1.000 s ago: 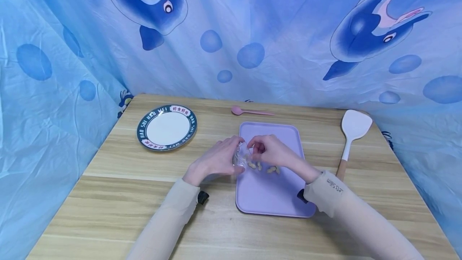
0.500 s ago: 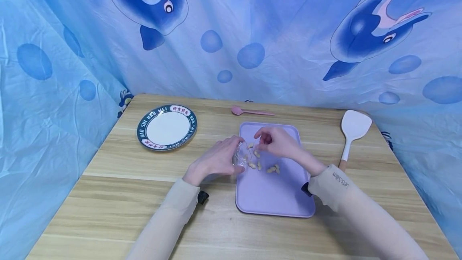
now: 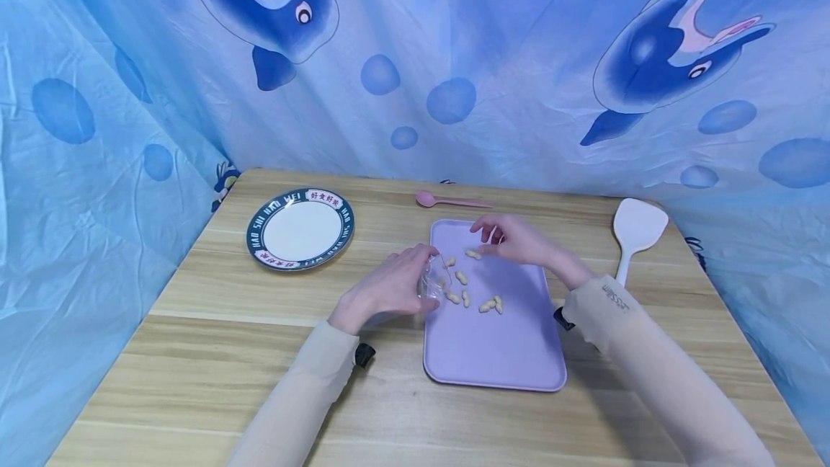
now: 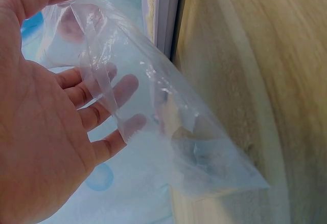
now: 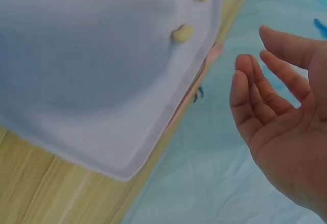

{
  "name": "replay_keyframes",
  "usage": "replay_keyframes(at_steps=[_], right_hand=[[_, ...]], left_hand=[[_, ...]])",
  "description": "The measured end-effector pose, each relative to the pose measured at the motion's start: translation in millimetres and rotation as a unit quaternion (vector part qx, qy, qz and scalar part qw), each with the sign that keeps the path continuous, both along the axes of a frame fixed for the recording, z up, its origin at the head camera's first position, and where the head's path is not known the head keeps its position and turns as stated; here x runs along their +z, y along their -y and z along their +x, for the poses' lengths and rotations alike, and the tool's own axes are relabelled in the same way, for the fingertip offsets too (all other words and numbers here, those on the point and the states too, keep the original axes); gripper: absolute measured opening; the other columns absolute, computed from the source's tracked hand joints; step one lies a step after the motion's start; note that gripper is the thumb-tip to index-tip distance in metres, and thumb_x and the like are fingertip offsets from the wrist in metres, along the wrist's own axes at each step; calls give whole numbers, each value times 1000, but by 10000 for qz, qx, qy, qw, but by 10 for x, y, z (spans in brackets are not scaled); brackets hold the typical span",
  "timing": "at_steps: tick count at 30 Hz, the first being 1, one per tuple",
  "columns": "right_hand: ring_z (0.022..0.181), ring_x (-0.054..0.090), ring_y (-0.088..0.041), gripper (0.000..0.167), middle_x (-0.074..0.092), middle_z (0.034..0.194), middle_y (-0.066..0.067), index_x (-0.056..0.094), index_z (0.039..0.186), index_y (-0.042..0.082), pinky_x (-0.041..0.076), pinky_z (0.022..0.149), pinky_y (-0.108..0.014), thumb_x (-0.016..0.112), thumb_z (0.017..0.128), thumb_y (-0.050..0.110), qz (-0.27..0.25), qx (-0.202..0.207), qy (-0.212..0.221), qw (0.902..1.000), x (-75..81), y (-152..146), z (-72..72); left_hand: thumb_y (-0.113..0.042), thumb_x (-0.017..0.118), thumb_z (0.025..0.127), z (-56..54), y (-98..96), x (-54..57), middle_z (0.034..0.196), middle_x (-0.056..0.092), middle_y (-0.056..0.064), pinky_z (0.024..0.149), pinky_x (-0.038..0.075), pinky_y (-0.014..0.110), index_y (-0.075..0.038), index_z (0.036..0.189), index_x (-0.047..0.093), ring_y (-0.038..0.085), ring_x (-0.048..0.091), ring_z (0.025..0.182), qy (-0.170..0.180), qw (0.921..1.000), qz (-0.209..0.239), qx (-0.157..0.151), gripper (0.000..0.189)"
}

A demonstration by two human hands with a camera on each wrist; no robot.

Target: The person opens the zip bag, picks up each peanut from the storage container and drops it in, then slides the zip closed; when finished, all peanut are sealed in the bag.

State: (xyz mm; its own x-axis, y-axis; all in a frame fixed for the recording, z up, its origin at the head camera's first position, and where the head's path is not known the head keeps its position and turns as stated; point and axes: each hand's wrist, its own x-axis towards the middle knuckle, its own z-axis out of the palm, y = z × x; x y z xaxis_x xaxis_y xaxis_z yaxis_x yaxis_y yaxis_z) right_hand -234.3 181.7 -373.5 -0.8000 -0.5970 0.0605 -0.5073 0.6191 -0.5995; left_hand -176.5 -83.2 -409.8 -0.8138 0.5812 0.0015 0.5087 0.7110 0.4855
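Observation:
My left hand [image 3: 389, 285] grips a clear plastic bag [image 4: 168, 106] at the left edge of a purple tray [image 3: 493, 352]. In the left wrist view, fingers show through the film, and the bag hangs toward a pointed corner. Several peanuts [image 3: 461, 277] lie scattered on the tray, close to the bag and in its middle. Over the tray's far right part, my right hand [image 3: 515, 238] hovers near a single peanut [image 3: 474, 254]. The right wrist view shows that hand's fingers loosely bent, with nothing between them, apart from the peanut [image 5: 182, 33] on the tray.
A white plate [image 3: 301, 229] with a dark patterned rim is at the back left of the wooden table [image 3: 227, 373]. Behind the tray lies a pink spoon [image 3: 454, 201]. A white spatula [image 3: 638, 225] lies at the right. A blue dolphin curtain [image 3: 415, 56] hangs behind.
My right hand has moved from the bag's mouth toward the far right of the tray. More peanuts now show on the tray, one beneath that hand. My left hand has stayed still.

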Motion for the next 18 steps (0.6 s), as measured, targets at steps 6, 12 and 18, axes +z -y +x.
replay_keyframes(at_steps=[6, 12, 18], right_hand=[[83, 66, -28, 42, 65, 100, -21, 62, 124, -5, 55, 76, -41, 73, 84, 0, 523, 390, 273, 9975, -91, -57, -128], [80, 65, -22, 43, 66, 103, -19, 65, 124, -1, 54, 73, -37, 72, 82, -4, 831, 655, 291, 9940, -200, -42, -226], [86, 65, -25, 39, 66, 100, -16, 67, 120, 0, 54, 76, -36, 73, 82, -4, 795, 745, 339, 9935, -295, -29, -267]], left_hand=[[-41, 78, 78, -2, -1, -7, 141, 52, 6, 110, 36, 47, -11, 146, 39, 20, 49, 127, -12, 10000, -70, 25, 84], [-41, 79, 79, 1, 2, -6, 140, 52, 6, 110, 36, 46, -11, 146, 39, 20, 49, 128, 26, 9999, -120, 42, 84], [-40, 78, 77, 7, 3, -15, 137, 54, 7, 108, 38, 45, -10, 145, 40, 21, 51, 124, 31, 10000, -36, -18, 83]])
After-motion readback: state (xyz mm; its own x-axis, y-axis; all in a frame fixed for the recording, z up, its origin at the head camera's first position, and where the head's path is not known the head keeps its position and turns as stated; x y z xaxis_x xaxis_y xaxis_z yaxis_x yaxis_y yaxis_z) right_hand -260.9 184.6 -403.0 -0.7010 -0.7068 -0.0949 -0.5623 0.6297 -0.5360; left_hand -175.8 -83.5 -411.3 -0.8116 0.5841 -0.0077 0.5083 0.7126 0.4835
